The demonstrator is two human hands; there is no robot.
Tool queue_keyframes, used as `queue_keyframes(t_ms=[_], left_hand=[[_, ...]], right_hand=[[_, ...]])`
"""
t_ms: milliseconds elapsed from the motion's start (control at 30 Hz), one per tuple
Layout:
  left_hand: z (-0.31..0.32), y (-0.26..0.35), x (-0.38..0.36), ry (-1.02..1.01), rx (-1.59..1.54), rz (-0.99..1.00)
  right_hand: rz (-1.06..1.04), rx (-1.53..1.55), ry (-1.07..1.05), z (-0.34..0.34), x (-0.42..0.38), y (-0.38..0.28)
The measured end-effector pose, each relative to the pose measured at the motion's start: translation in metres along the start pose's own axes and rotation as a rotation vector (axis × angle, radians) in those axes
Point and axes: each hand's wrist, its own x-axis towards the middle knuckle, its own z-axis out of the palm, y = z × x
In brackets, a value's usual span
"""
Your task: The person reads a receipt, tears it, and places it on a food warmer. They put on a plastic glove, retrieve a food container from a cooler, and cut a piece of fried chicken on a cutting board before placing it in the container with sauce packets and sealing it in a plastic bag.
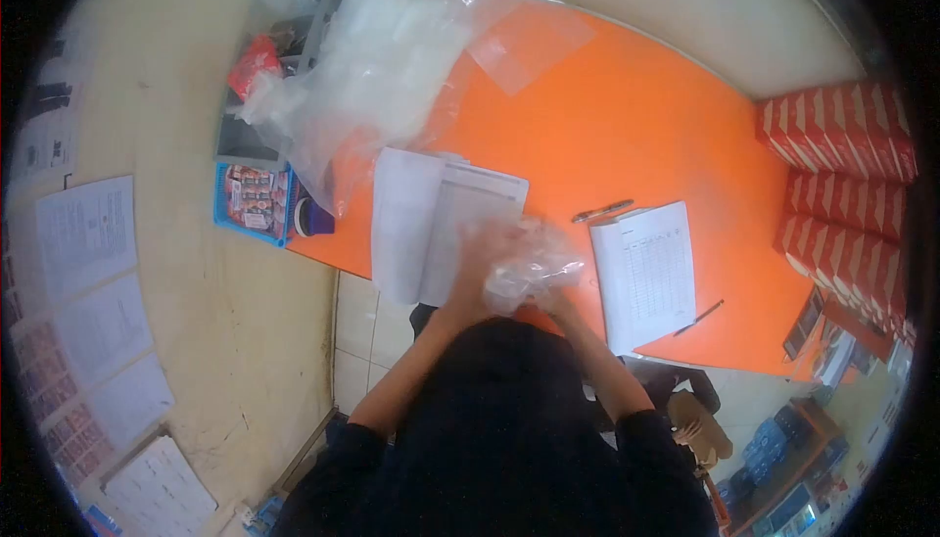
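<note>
A crumpled clear plastic bag (534, 268) is between my two hands, close to my body at the near edge of the orange table (627, 106). My left hand (474, 268) is at the bag's left side, over an open notebook (401, 224); its fingers are smeared by motion. At the bag's lower right is my right hand (553, 304), its fingers mostly hidden by the plastic. What the bag contains cannot be made out.
A printed booklet (646, 273) and a pen (602, 211) lie to the right. Red and brown boxes (842, 214) are stacked at the far right. Large plastic bags (392, 57), a grey tray (250, 136) and a blue basket (257, 202) stand left.
</note>
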Motion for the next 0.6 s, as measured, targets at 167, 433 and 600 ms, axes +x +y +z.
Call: queue_keyframes(t_ms=[167, 433, 600], left_hand=[[0.013, -0.028, -0.031, 0.153, -0.084, -0.163], [-0.068, -0.073, -0.004, -0.127, -1.032, -0.297], [-0.047, -0.071, 0.066, -0.807, -1.467, -0.261]], right_hand=[[0.023, 0.0, 0.03, 0.008, 0.004, 0.003], [-0.255, -0.777, -0.353, -0.045, -0.007, -0.022], [-0.443, -0.874, -0.767, -0.03, 0.012, -0.108]])
